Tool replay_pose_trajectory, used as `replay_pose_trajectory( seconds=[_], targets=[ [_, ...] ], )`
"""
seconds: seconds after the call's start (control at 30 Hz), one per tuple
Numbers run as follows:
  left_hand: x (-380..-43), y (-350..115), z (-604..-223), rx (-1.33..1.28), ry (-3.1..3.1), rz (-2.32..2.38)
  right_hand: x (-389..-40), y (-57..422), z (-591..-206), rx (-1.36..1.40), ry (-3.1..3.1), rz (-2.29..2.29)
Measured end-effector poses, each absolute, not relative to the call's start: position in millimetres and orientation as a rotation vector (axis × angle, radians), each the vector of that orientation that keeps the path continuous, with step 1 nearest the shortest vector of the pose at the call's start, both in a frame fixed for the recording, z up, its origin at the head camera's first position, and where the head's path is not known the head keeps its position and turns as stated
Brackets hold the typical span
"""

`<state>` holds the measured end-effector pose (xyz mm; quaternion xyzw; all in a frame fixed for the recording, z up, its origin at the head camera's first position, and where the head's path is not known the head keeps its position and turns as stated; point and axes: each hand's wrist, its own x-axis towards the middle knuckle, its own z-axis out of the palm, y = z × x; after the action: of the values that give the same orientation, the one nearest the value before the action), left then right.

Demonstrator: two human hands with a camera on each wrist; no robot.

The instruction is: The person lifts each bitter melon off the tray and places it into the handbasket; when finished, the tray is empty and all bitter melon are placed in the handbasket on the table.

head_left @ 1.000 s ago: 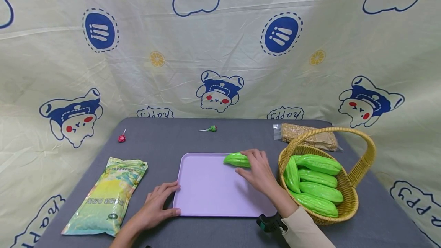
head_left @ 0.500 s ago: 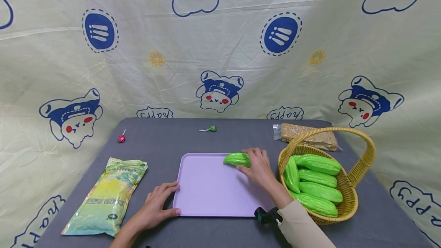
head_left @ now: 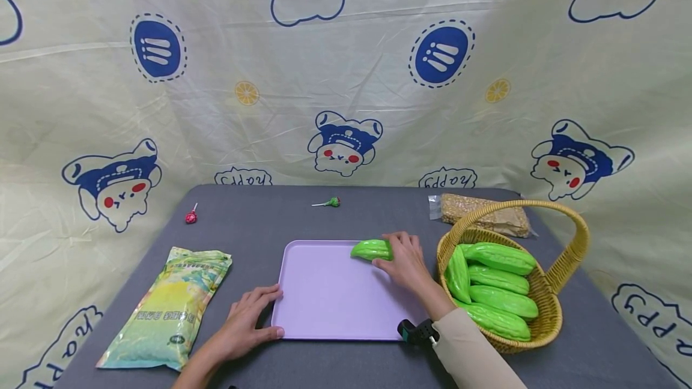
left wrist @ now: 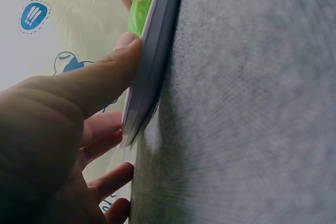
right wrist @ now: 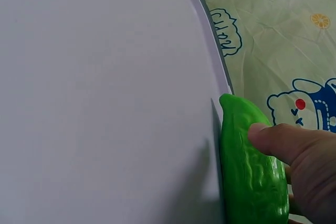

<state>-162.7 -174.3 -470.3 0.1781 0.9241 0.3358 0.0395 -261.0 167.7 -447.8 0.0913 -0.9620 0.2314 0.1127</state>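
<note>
A bumpy green bitter melon (head_left: 370, 250) lies along the far edge of the light purple tray (head_left: 324, 299). My right hand (head_left: 406, 262) holds its right end. In the right wrist view the thumb (right wrist: 275, 139) presses on the side of the bitter melon (right wrist: 251, 166), fingers mostly hidden behind it. My left hand (head_left: 250, 324) rests at the tray's left edge, fingers spread and fairly straight. Seen from the left wrist, the thumb (left wrist: 113, 69) touches the tray's rim (left wrist: 152, 61), and two other fingertips extend below the tray corner.
A wicker basket (head_left: 552, 317) with a tall handle holds several more bitter melons (head_left: 503, 301) on the right. Behind it lies a clear bag of grain (head_left: 476, 212). A yellow-green packet (head_left: 167, 311) is at left; red (head_left: 191, 217) and green lollipops (head_left: 334, 202) lie farther back.
My right wrist and forearm have shifted slightly left, and the hand slightly right along the bitter melon. The left hand, tray and bitter melon stay put.
</note>
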Motion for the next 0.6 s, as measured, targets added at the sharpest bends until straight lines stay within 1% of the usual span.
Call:
replay_pose_trajectory(
  seconds=[0.6],
  targets=[
    [-163.5, -174.3, -470.0, 0.541, 2.825, 1.005, -261.0, 162.2, -449.5, 0.244, -2.86, 0.667]
  ],
)
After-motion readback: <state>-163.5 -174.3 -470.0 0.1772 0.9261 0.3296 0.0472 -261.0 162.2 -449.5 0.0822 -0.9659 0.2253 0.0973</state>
